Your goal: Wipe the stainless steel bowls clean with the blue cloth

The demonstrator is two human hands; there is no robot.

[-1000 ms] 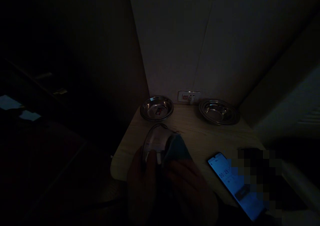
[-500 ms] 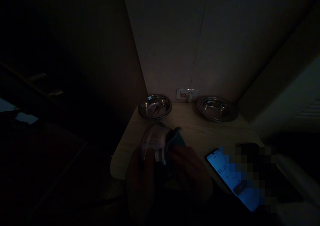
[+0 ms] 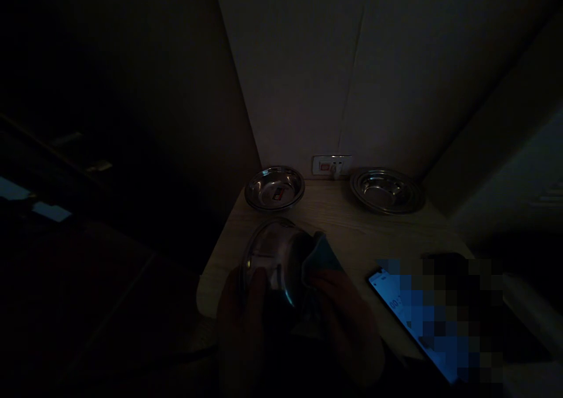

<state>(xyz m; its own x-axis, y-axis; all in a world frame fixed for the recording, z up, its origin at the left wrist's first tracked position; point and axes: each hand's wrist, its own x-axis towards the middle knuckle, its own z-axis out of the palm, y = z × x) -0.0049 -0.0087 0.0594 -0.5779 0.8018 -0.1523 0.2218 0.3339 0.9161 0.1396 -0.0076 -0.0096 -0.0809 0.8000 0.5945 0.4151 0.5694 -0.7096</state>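
In the dim head view, a shiny metal bowl (image 3: 281, 257) is tipped on its side above the near part of the small table. My left hand (image 3: 241, 310) grips its rim from the left, thumb over the outer wall. My right hand (image 3: 345, 313) is closed on a bluish-green cloth (image 3: 325, 257) and has it against the bowl's base on the right. Shadow hides the undersides of both hands and the lower part of the bowl.
Metal bowls stand at the back left (image 3: 275, 190), with a sticker inside, and a stack (image 3: 387, 191) at the back right of the wooden table (image 3: 325, 216). A wall socket (image 3: 332, 165) with a plug is behind. A lit phone (image 3: 404, 310) lies right, partly pixelated.
The bowl has turned a little, showing more of its base. My right hand and the cloth have shifted slightly right. The whole view has moved a little.
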